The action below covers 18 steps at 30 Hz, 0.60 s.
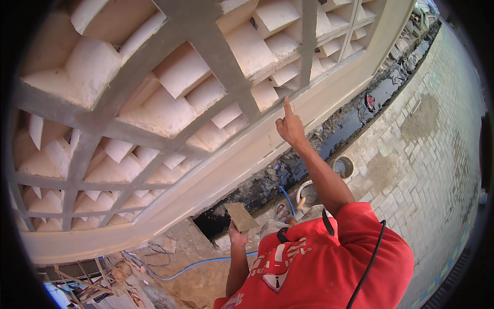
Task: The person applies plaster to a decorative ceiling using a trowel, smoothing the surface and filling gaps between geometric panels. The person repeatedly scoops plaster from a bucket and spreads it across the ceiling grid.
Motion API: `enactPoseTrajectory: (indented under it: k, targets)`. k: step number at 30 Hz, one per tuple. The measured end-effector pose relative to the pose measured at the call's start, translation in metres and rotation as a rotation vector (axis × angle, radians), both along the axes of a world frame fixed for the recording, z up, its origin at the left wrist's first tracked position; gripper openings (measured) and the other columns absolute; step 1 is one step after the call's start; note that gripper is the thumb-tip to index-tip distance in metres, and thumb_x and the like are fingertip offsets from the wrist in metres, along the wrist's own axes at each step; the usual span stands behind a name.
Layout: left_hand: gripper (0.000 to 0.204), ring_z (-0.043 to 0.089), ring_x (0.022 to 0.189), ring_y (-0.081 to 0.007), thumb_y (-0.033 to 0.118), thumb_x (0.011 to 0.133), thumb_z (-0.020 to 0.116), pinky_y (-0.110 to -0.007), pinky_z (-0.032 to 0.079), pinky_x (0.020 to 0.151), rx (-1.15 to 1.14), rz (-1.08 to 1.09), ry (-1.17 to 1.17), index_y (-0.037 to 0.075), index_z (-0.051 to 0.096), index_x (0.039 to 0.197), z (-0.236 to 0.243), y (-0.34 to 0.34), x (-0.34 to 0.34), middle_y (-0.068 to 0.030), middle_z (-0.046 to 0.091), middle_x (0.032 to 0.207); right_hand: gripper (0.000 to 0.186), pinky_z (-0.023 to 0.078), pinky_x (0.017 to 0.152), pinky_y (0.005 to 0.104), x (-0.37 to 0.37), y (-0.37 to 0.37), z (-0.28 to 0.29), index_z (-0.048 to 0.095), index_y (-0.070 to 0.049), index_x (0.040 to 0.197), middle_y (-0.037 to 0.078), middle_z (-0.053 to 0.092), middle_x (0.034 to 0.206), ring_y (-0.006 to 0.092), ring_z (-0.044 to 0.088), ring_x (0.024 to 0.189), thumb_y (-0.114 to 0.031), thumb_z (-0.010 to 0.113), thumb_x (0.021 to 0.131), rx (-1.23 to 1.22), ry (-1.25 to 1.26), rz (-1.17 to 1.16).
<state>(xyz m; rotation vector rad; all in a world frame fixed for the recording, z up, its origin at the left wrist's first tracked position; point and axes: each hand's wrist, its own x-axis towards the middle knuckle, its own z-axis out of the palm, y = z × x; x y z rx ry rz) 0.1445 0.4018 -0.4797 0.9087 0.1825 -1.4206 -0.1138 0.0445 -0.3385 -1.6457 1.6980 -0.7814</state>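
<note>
My left hand (236,236) grips the lower edge of a small flat square board (242,216), brownish and plain, held out in front of my body above the drain. On the right side, my arm reaches up toward the wall. My right hand (291,126) has its index finger stretched out and the other fingers partly curled, with nothing seen in it. The fingertip is at the lower grey band of the breeze-block wall (170,105), close to a recess. Pale angular blocks fill the wall's openings, framed by smooth grey strips.
A cream ledge (206,177) runs along the wall's foot. Below it lies an open drain (334,139) with dark water. A round bucket (343,166) stands beside it on the paving (427,170). A blue hose (195,264) crosses the ground, near wooden sticks at lower left.
</note>
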Motion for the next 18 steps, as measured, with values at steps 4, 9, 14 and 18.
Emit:
enactPoseTrajectory:
  k: [4,9,14,18]
  targets:
    - [0.036,0.063,0.106,-0.0262,0.028,0.101,0.039,-0.040,0.051,0.090,-0.014,0.007,-0.005,0.008,0.056,0.125,0.001,-0.006,0.001,-0.0088,0.064,0.117,0.083,0.049,0.073,0.0546,0.020,0.002,0.003,0.015,0.000,0.149,0.031,0.063,0.075,0.0479,0.062,0.073,-0.013,0.055,0.078,0.004,0.024,-0.023]
    - [0.035,0.063,0.105,-0.0257,0.028,0.101,0.039,-0.040,0.052,0.089,0.012,-0.009,0.003,0.009,0.056,0.125,0.003,-0.006,-0.001,-0.0079,0.064,0.117,0.083,0.046,0.065,0.0519,0.023,0.013,-0.001,0.015,0.001,0.149,0.025,0.060,0.062,0.0438,0.059,0.061,-0.012,0.054,0.078,-0.039,-0.004,0.072]
    - [0.036,0.063,0.106,-0.0259,0.030,0.102,0.039,-0.041,0.051,0.091,0.025,-0.023,-0.042,0.009,0.056,0.126,0.002,-0.005,0.001,-0.0075,0.064,0.119,0.084,0.048,0.071,0.0548,0.006,0.007,0.023,0.014,0.003,0.149,0.030,0.061,0.069,0.0481,0.061,0.068,-0.012,0.055,0.077,0.059,-0.131,-0.022]
    - [0.037,0.062,0.107,-0.0266,0.030,0.102,0.038,-0.041,0.050,0.092,0.058,-0.036,-0.091,0.009,0.055,0.127,-0.002,-0.011,0.002,-0.0080,0.063,0.120,0.083,0.047,0.071,0.0549,0.017,0.002,0.007,0.014,0.003,0.148,0.029,0.062,0.069,0.0469,0.061,0.067,-0.011,0.054,0.078,0.016,-0.093,-0.008]
